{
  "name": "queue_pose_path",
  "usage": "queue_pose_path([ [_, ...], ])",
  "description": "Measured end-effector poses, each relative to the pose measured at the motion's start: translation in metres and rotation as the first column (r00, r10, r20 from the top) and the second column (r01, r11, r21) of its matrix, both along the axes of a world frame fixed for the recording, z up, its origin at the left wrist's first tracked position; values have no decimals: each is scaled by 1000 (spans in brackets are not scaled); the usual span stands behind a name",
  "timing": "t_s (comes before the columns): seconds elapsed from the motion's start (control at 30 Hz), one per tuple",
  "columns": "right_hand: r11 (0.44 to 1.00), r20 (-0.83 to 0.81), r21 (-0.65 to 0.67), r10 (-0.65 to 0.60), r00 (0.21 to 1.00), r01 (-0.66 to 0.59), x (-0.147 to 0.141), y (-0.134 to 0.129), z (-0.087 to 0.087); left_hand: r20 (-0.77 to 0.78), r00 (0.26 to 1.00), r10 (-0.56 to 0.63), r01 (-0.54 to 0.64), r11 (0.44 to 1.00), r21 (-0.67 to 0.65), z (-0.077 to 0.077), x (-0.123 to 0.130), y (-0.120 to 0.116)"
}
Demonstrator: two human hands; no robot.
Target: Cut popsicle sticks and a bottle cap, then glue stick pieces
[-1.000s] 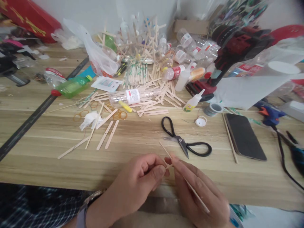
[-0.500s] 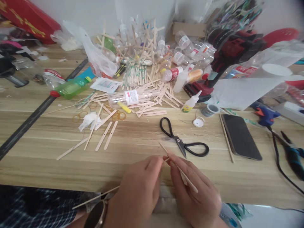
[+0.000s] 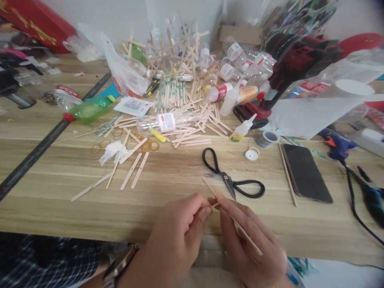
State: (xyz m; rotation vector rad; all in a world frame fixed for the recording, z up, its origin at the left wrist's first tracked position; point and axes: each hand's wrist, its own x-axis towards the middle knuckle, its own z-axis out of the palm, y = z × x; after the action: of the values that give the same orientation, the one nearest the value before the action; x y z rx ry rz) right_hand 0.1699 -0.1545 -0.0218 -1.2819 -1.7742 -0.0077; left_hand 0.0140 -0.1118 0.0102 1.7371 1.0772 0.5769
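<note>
the right hand (image 3: 255, 240) was closed in a pinch on a thin wooden stick (image 3: 209, 187), which slanted over the near part of the desk (image 3: 171, 176), its far tip near the black scissors (image 3: 226, 177). the left hand (image 3: 180, 228) had thumb and forefinger pressed together on a second stick (image 3: 215, 205); only a short piece showed between the hands, the rest lost behind fingers. whether the two sticks touched could not be made out. the right hand's curled lower fingers were partly hidden under its own knuckles, and the watch (image 3: 118, 266) on the left wrist was cut off by the bottom edge. pliers (image 3: 373, 200) ran out of view at the right, blurred, beyond the glue gun (image 3: 342, 142).

a clear bottle (image 3: 150, 123) on the loose craft sticks bore a white label with a red mark, its small print unreadable. white characters on a red-labelled bottle (image 3: 220, 93) were too smeared to read, as was the gold lettering on the red bag (image 3: 39, 26). the glue bottle (image 3: 241, 130) wore a yellow and green label, its words illegible.
</note>
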Motion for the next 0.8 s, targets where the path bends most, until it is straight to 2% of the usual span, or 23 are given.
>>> queue_pose_path([
  [0.03, 999, -17, -18, -34, 999, 34, -3, 2, -1, -85, 996, 30, -14, 984, 177, -2, 2, -4],
  [0.1, 993, -35, -45, -108, 994, 106, -10, 5, -2, -245, 966, 87, 41, 880, 474, -6, 4, -10],
  [0.17, 986, -42, -62, -155, 987, 152, -14, 6, -2, -341, 930, 135, 116, 774, 623, -9, 5, -13],
  [0.2, 985, -42, -69, -164, 986, 161, -15, 6, -1, -351, 927, 135, 127, 764, 632, -10, 6, -13],
  [0.23, 984, -41, -68, -168, 985, 165, -15, 5, -1, -330, 937, 117, 114, 788, 604, -9, 6, -12],
  [0.27, 985, -38, -64, -162, 986, 160, -15, 5, -1, -284, 955, 87, 84, 838, 540, -8, 6, -10],
  [0.33, 990, -33, -41, -135, 990, 134, -12, 3, -1, -157, 987, 32, 22, 944, 330, -4, 4, -5],
  [0.4, 997, -23, 3, -82, 996, 83, -7, 2, 1, -57, 998, -6, 11, 996, 92, 2, 1, 1],
  [0.47, 999, 2, 37, -31, 1000, 30, -3, 2, 2, 28, 999, -42, 45, 989, -140, 6, -3, 7],
  [0.5, 999, 18, 48, -9, 1000, 8, -1, 1, 3, 82, 995, -55, 74, 965, -253, 7, -4, 9],
  [0.6, 997, 62, 69, 38, 997, -42, 3, 1, 4, 275, 961, -29, 178, 827, -534, 5, -7, 13],
  [0.67, 995, 78, 86, 44, 996, -50, 5, 1, 3, 350, 937, -9, 236, 754, -613, 2, -5, 15],
  [0.7, 995, 88, 86, 41, 995, -49, 6, 2, 2, 351, 936, -16, 240, 757, -607, 0, -4, 16],
  [0.73, 995, 100, 85, 36, 994, -45, 7, 2, 1, 320, 947, -30, 217, 796, -566, -1, -3, 16],
  [0.8, 997, 170, 66, 27, 985, -38, 11, 4, -1, 195, 980, -46, 119, 916, -382, -3, -1, 14],
])
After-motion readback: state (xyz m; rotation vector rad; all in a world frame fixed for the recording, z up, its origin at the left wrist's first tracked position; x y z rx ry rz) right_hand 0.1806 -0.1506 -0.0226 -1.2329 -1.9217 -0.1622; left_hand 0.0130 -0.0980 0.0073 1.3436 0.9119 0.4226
